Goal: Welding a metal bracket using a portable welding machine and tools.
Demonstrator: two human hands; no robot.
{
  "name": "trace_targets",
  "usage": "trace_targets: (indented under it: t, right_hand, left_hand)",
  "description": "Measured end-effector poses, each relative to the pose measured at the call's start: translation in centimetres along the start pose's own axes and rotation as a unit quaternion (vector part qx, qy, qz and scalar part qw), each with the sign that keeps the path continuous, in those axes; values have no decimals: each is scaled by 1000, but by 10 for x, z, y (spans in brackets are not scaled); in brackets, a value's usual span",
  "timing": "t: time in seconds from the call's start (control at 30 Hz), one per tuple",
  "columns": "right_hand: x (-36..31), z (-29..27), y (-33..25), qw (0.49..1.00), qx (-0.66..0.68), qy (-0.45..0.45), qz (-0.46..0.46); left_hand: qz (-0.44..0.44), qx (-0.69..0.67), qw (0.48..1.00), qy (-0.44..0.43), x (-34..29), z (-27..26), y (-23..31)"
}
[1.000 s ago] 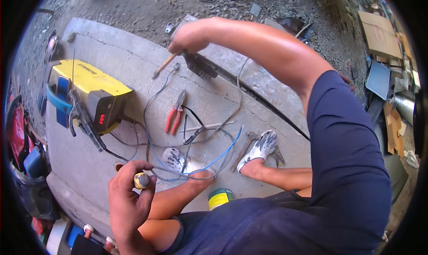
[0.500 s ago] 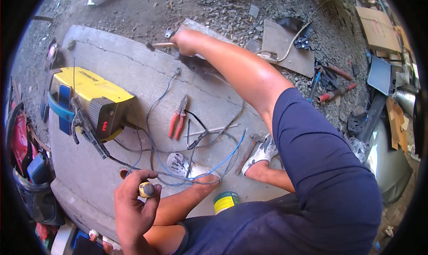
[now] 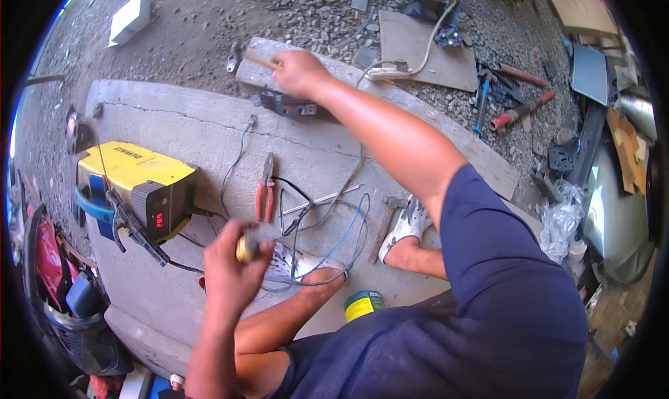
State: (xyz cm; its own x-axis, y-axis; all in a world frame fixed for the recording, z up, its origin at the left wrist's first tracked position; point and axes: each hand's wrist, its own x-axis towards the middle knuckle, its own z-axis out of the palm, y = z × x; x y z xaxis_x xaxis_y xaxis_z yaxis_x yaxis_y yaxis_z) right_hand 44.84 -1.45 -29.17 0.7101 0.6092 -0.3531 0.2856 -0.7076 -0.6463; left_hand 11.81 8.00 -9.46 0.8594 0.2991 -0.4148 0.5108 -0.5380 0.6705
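My right hand (image 3: 301,73) stretches far forward, closed around the wooden handle (image 3: 263,59) of a tool. Its dark head points left, too blurred to make out. Below that hand, a dark metal piece (image 3: 289,106) lies by the slab's far edge, beside a weathered plank (image 3: 481,160). Near my body, my left hand (image 3: 233,266) is raised, its fingers closed on a yellow handle (image 3: 244,250). A blurred grey end shows on this tool; its kind is unclear. Ahead of it lie red-handled pliers (image 3: 265,193) on the concrete slab (image 3: 188,131).
A yellow welding machine (image 3: 139,167) stands left, with a clamp-like holder (image 3: 134,230) against it. Cables (image 3: 348,242) loop around my left foot. A hammer (image 3: 387,225) lies by my right foot, and a green-and-yellow tin (image 3: 364,305) sits close. Gravel and scrap border the slab.
My left hand has risen and moved right with the yellow-handled tool. The wooden-handled tool's head has swung upward in my right hand. The whole view has shifted.
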Motion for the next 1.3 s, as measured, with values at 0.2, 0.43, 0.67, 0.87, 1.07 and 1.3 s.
trace_targets:
  t: [0.2,0.43,0.67,0.87,1.07,1.3]
  right_hand:
    - [-136,-41,35,941,274,182,80]
    - [-206,23,84,977,170,93,84]
    - [-191,-17,48,966,213,145,20]
    - [-188,9,62,985,134,111,0]
    - [-166,-8,-1,943,152,200,-220]
    - [-118,12,36,995,-95,-36,8]
  left_hand:
    - [-7,110,983,148,191,45,-31]
    - [-134,-41,985,103,306,93,-96]
    - [-49,-13,976,210,336,86,-82]
    - [-95,-194,963,164,347,50,-142]
    - [-93,-297,940,139,336,50,-143]
    - [-91,-300,942,121,338,68,-125]
